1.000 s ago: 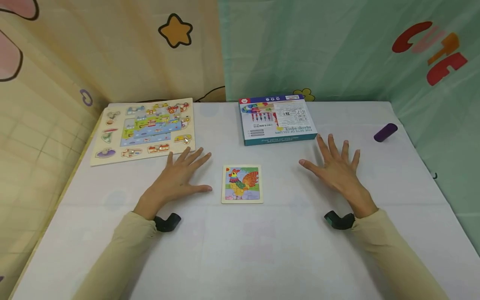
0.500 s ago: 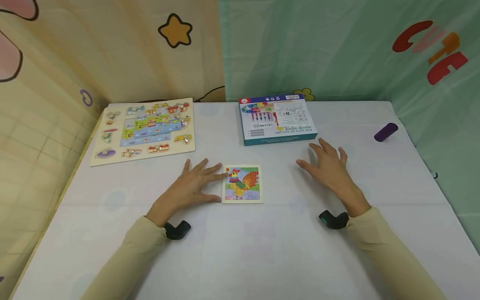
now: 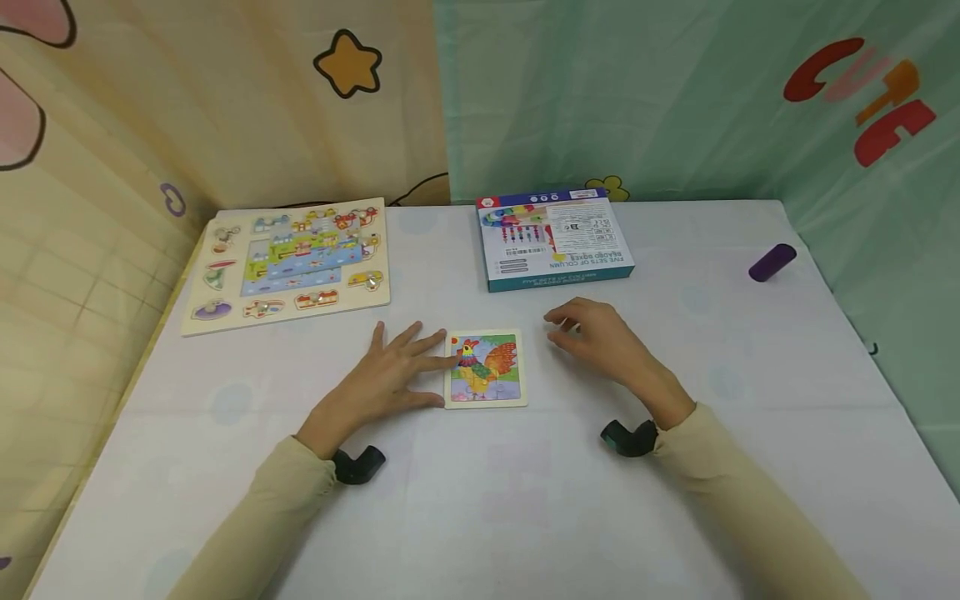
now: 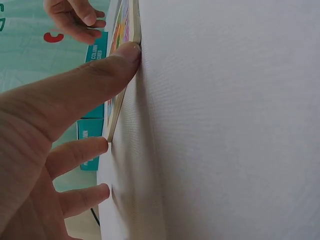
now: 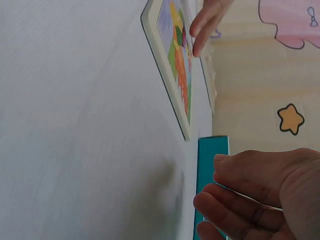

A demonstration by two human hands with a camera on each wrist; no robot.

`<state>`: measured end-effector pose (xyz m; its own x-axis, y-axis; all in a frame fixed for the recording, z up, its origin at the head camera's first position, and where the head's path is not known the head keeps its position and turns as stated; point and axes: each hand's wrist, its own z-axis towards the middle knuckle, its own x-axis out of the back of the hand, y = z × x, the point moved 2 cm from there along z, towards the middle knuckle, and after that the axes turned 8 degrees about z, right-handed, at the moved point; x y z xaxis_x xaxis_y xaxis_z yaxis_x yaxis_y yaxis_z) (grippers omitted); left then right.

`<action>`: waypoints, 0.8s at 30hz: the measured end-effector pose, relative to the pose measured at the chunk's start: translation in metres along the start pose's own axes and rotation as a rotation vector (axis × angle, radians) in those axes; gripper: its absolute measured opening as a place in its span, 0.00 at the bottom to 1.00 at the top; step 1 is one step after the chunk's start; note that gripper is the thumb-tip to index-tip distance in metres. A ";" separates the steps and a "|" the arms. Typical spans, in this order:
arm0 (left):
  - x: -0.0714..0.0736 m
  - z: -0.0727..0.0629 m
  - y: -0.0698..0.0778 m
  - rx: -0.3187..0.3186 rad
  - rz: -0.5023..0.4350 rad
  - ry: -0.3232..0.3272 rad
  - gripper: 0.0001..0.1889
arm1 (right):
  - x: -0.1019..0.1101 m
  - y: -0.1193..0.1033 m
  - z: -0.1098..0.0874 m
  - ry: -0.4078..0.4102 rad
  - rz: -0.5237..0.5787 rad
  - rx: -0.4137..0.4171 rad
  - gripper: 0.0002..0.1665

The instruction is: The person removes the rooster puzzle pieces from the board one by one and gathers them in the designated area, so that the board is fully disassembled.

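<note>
A small square jigsaw puzzle (image 3: pixel 485 368) with a rooster picture lies flat on the table in a pale frame. My left hand (image 3: pixel 378 379) is at its left side with spread fingers. The index fingertip reaches over the frame, and the thumb touches the near-left corner, as the left wrist view shows at the puzzle's edge (image 4: pixel 135 22). My right hand (image 3: pixel 600 337) hovers to the right of the puzzle, apart from it. Its fingers (image 5: pixel 235 205) are loosely bent and hold nothing.
A teal and white boxed bead set (image 3: pixel 555 242) lies behind the puzzle. At the back left is a wooden knob-puzzle board (image 3: pixel 198 287) with stacked picture sheets. A purple cylinder (image 3: pixel 772 262) lies far right. Curtains (image 3: pixel 600 100) border the table.
My left hand has moved right and nearer, from beside the puzzle onto its left edge. My right hand has moved left toward the puzzle, its spread fingers now bent. The puzzle stays put.
</note>
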<state>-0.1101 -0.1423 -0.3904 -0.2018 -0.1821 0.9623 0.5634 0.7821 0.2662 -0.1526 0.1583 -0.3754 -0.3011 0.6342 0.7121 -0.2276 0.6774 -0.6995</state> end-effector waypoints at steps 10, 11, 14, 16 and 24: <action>0.002 0.001 0.002 -0.024 0.030 -0.030 0.30 | -0.040 -0.034 0.019 -0.116 0.023 0.104 0.17; 0.002 0.001 0.002 -0.024 0.021 -0.033 0.29 | -0.044 -0.037 0.021 -0.124 0.017 0.110 0.18; 0.003 -0.001 0.003 -0.021 -0.013 -0.040 0.28 | -0.054 -0.044 0.026 -0.153 -0.002 0.130 0.19; 0.003 -0.001 0.003 -0.019 -0.036 -0.047 0.27 | -0.059 -0.048 0.029 -0.167 -0.016 0.139 0.20; 0.002 -0.002 0.002 -0.029 -0.064 -0.045 0.26 | -0.069 -0.055 0.035 -0.177 -0.077 0.132 0.20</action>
<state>-0.1078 -0.1418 -0.3876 -0.2740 -0.2036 0.9399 0.5713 0.7518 0.3294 -0.1511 0.0638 -0.3881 -0.4333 0.4998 0.7499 -0.3713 0.6592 -0.6539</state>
